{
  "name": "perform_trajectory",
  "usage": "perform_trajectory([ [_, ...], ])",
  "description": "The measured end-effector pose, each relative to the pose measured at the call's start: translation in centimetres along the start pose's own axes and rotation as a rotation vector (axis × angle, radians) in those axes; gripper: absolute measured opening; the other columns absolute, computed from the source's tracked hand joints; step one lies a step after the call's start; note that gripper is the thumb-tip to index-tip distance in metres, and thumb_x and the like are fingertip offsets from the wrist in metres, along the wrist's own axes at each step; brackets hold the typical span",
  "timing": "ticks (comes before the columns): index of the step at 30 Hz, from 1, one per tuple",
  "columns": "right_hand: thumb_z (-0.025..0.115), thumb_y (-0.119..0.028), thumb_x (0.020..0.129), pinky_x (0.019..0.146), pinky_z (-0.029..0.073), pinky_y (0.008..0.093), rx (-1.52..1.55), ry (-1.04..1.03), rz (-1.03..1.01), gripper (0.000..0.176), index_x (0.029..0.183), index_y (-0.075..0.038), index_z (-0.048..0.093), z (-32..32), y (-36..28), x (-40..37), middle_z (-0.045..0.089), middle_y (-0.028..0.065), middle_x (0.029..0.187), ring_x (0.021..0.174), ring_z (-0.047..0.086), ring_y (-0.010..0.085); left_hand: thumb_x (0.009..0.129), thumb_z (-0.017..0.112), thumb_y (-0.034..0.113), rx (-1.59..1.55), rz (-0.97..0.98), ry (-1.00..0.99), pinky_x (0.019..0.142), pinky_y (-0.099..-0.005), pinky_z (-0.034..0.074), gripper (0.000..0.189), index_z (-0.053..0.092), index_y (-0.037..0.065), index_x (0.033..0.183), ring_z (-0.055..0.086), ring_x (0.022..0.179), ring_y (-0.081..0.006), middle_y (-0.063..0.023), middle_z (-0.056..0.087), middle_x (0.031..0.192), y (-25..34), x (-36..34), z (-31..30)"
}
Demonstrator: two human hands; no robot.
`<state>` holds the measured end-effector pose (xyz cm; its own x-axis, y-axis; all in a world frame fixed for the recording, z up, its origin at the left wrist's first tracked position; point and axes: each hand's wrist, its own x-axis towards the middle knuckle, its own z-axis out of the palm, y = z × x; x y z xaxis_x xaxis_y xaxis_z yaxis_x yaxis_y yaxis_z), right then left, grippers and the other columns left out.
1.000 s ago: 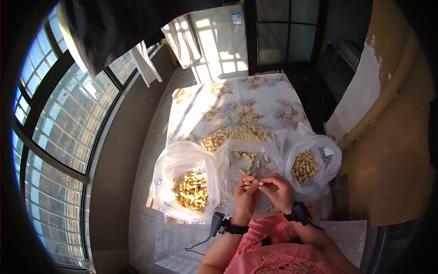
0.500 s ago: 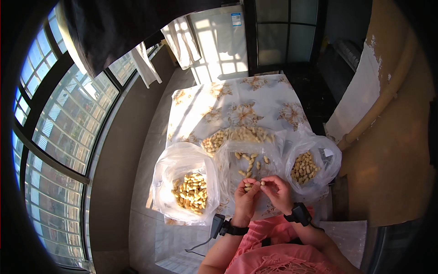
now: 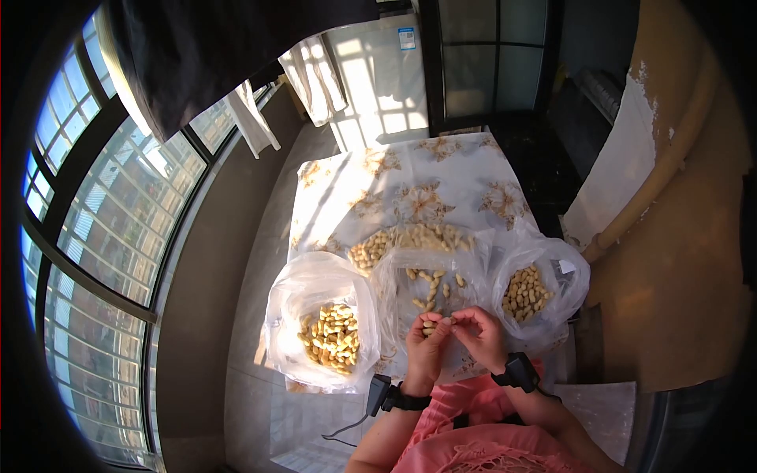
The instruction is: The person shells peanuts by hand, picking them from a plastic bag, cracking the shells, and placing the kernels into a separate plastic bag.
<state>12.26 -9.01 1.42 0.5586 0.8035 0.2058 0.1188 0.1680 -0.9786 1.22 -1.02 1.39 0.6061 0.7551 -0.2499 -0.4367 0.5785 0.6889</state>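
My left hand is closed around peanuts in their shells, which show between its thumb and fingers. Close against the left thumb, my right hand is pinched on a peanut that its fingertips now mostly hide. Just beyond both hands, loose peanuts lie scattered on a clear plastic bag. A white plastic bag stands open to the left, with a heap of peanuts inside. On the right is another open plastic bag, also holding peanuts.
More peanuts lie under clear plastic behind the loose ones. A flowered tablecloth covers the table. Barred windows line the left side, and a brown panel stands at the right. Black straps with small boxes circle both wrists.
Both hands stay together in nearly the same place. The peanut seen at my right fingertips before is now mostly covered by the fingers. The camera view has shifted slightly.
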Motion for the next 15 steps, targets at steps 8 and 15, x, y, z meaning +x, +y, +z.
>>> perform_trajectory([
  [8,0.073,-0.002,0.088,0.076,0.053,0.0263,-0.015,0.000,-0.013,0.016,0.102,-0.001,0.065,-0.10,0.37,-0.09,0.069,0.0049,0.094,0.085,0.066,0.0120,0.099,0.063,0.009,0.008,-0.002,-0.016,0.070,-0.0214,0.052,0.006,0.059,0.009,0.103,0.063,0.080,-0.0094,-0.0012,0.065,0.091,0.08,-0.04,-0.02],
  [15,0.073,-0.004,0.089,0.075,0.052,0.0260,0.006,0.005,-0.024,0.016,0.101,-0.001,0.065,-0.01,0.33,-0.08,0.069,0.0048,0.094,0.083,0.066,0.0118,0.098,0.065,0.008,-0.020,-0.018,0.008,0.074,-0.0219,0.052,0.008,0.060,0.006,0.104,0.060,0.078,-0.0090,-0.0014,0.064,0.090,0.17,-0.10,0.13],
])
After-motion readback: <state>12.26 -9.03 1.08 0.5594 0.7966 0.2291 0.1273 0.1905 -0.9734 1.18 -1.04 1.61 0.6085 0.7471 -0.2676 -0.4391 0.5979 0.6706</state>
